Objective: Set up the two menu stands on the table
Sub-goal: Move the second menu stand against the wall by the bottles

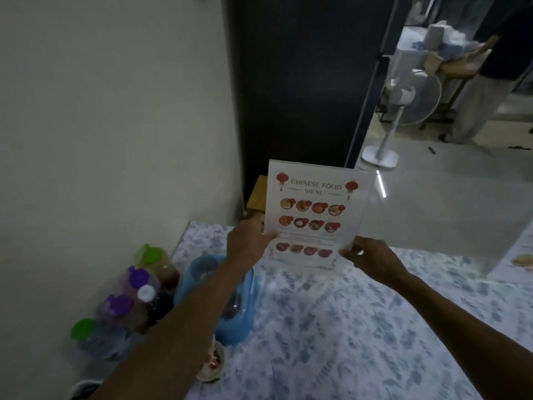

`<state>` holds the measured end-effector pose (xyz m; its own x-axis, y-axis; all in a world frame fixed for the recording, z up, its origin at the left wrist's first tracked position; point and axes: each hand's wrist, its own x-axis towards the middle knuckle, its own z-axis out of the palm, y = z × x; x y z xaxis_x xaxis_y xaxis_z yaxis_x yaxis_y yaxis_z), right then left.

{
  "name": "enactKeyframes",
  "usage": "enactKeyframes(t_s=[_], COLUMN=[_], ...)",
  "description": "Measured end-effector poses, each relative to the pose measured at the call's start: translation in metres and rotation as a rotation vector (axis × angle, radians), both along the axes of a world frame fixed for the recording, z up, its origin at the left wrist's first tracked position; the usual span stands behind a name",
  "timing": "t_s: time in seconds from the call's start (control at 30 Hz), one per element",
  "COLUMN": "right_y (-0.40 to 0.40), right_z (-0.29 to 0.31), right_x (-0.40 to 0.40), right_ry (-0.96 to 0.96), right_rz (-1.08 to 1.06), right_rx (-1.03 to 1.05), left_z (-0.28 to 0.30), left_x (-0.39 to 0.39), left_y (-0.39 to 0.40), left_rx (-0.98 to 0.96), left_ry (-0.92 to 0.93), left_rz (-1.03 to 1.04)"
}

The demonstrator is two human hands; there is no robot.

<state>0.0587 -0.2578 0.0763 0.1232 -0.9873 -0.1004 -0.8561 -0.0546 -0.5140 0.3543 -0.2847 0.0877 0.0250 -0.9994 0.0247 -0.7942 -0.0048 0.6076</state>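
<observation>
A clear acrylic menu stand (313, 209) with a white "Chinese Food Menu" sheet is held upright over the far part of the table (360, 327), which has a blue-and-white patterned cloth. My left hand (248, 241) grips the stand's lower left edge. My right hand (372, 259) pinches its lower right corner. A second menu (522, 259) shows only as a sliver at the right edge of the table.
Bottles with green, purple and white caps (135, 287) crowd the table's left edge by the wall. A blue plastic container (230, 310) sits beside them, a small cup (213, 365) nearer me. Beyond stand a wooden stool (258, 194), a white fan (403, 102) and another person (490, 76).
</observation>
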Motion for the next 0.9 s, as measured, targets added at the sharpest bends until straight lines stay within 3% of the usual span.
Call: enactKeyframes(t_s=[0.4, 0.7, 0.9], right_y=[-0.09, -0.154, -0.178], right_z=[-0.024, -0.081, -0.107], right_x=[0.127, 0.221, 0.249], right_ry=[-0.084, -0.152, -0.166], right_rz=[0.01, 0.097, 0.048], right_rx=[0.076, 0.115, 0.109], left_z=[0.0, -0.051, -0.08], left_x=[0.115, 0.196, 0.203], left_y=[-0.069, -0.121, -0.142], left_rx=[0.047, 0.105, 0.069], left_ry=[-0.139, -0.188, -0.158], left_rz=[0.1, 0.252, 0.331])
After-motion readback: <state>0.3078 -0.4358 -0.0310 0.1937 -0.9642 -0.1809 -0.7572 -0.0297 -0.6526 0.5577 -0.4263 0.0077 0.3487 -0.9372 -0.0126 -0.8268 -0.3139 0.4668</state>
